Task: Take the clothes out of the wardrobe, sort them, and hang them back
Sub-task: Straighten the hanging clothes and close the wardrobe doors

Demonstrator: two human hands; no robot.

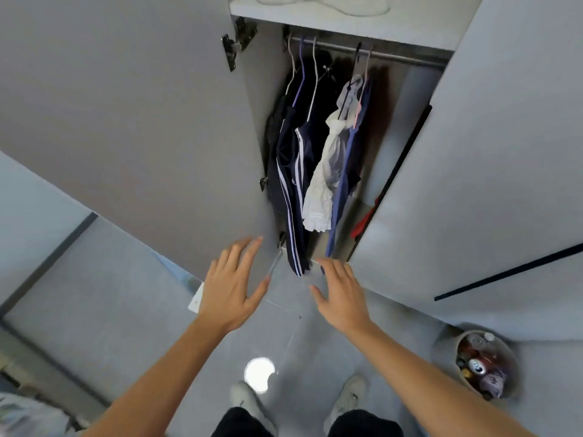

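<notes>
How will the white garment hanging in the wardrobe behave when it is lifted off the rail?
The white garment looks thin and crumpled, so it is probably floppy and light. It hangs bunched on its hanger, so it may slip off if tilted. It sits close beside the blue garment, so it might drag on it.

Under your feet is a pale grey tiled floor [132,304], with a bright round reflection of light between your shoes. To your right a round bin [484,364] stands on it, holding cans and crumpled rubbish. Inside the wardrobe a metal rail [407,59] carries the hangers and clothes, and the shelf [315,17] above it bears a pair of white shoes [334,3].
</notes>
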